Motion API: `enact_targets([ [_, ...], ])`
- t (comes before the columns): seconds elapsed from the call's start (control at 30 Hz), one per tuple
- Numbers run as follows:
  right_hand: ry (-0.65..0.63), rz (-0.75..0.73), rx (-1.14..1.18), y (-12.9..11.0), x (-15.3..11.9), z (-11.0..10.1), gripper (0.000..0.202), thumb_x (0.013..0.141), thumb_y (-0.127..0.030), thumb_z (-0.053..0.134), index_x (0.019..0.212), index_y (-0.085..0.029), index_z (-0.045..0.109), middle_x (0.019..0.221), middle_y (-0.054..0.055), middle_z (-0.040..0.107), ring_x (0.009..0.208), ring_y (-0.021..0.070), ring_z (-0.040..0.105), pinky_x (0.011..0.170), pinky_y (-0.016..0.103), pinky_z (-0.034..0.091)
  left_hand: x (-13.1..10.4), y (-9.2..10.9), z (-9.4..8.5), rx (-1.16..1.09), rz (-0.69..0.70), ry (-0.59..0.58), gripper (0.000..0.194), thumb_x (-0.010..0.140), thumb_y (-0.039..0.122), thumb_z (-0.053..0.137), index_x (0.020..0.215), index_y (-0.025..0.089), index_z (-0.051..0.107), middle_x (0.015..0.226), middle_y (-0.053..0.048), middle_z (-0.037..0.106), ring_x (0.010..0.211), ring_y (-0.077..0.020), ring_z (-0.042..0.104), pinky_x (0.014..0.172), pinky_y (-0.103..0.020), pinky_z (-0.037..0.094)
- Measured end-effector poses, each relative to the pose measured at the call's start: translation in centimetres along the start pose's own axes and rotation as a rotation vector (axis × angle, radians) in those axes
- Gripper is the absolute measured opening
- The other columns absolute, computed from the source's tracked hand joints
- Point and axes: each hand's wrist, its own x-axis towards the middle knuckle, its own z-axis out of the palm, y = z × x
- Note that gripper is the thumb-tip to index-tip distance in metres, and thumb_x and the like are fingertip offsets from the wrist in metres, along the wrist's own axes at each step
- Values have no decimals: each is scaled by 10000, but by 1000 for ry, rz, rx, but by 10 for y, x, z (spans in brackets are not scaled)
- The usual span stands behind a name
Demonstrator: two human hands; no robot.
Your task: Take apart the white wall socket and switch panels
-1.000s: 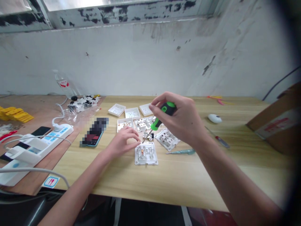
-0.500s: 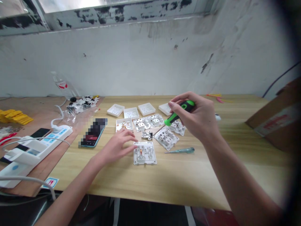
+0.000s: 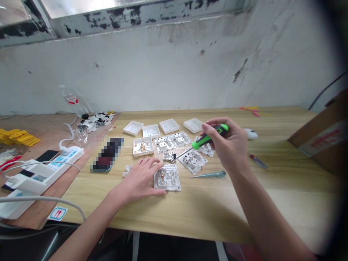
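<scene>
White plate (image 3: pixel 172 178), left fingers (image 3: pixel 155 168) at edges (tabletop (image 3: pixel 174 212) room in front).

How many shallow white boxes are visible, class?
5. Along the back, left to right: first box, second box, third box, fourth box near the right hand; nearer, a fifth box holding metal parts. Others may be hidden.

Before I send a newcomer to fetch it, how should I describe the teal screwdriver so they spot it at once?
On the wooden table, find the white plate by the left hand. The teal screwdriver lies just right of it, tip pointing left. Unlike the green driver in the right hand, it lies loose.
</scene>
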Motion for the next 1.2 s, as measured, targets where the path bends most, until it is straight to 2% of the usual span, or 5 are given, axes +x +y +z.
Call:
enact_targets([
  [0.37,107,169,260,18,7,-8,263,748,-403,694,880,-191,613,704,10,636,443,62,380,390,212,248,-1,-4,1,-108,-19,20,416,788,501,654,1083,214,589,1195,-78,560,1078,-269,505,920,-429,417],
  [0.57,172,-34,104,-13,19,-20,204,804,-414,638,896,-232,641,637,13,564,539,135,498,448,277,322,-3,-8,0,-93,46,2,462,734,509,701,1077,216,604,1170,-78,570,1091,-275,498,937,-435,396],
  [0.77,-255,-189,-368,-32,16,-20,57,762,-208,617,803,-210,577,646,-13,525,553,115,451,503,273,327,-1,-13,-4,-59,64,55,435,681,476,742,993,203,612,1135,-72,587,1089,-278,502,963,-455,378],
  [0.9,-643,-106,-569,-24,2,6,120,797,-304,578,761,-190,570,635,-20,534,557,111,447,507,251,316,0,-20,-18,-3,45,144,410,711,477,713,991,198,604,1162,-80,582,1122,-276,501,995,-460,358],
  [1.2,-1043,259,-358,1,5,63,378,803,-512,567,672,-159,608,577,16,597,461,86,428,438,233,298,-1,-42,-45,121,18,374,401,701,426,735,1015,212,607,1183,-76,591,1124,-285,513,969,-455,369],
])
